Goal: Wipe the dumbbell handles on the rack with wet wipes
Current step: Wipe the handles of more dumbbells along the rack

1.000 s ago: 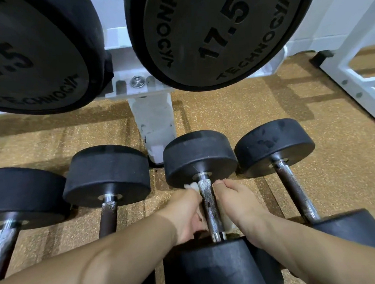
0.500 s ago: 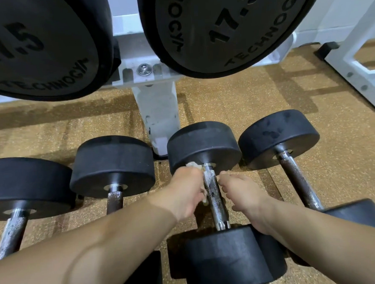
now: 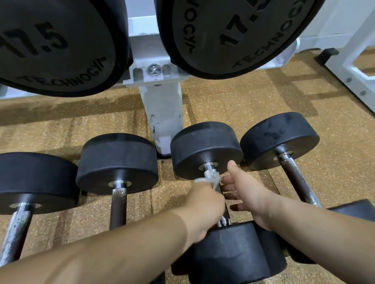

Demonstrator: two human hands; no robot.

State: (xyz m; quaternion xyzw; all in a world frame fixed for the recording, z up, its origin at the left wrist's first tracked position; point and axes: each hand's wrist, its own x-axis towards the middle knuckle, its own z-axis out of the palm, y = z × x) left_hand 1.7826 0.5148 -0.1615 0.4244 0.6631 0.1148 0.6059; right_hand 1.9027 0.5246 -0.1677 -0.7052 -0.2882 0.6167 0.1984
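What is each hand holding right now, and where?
Left hand grips a wet wipe around the dumbbell handle, mid-shaft. Right hand is open beside the handle, holding nothing.

Four dumbbells lie side by side on the floor (image 3: 310,105), handles running toward the viewer: the first dumbbell (image 3: 30,182) far left, the second dumbbell (image 3: 116,163), the third dumbbell (image 3: 206,147) and the fourth dumbbell (image 3: 280,139) to the right. The rack post (image 3: 162,117) stands behind them, between second and third. Above, two 17.5 dumbbell heads sit on the rack, the left head (image 3: 46,45) and the right head (image 3: 241,26) flanking the post. The left grip (image 3: 204,208) wraps the wet wipe (image 3: 206,181) round the third dumbbell's handle (image 3: 210,172); the right grip (image 3: 248,193) sits just right of it. A frame (image 3: 356,67) stands far right.
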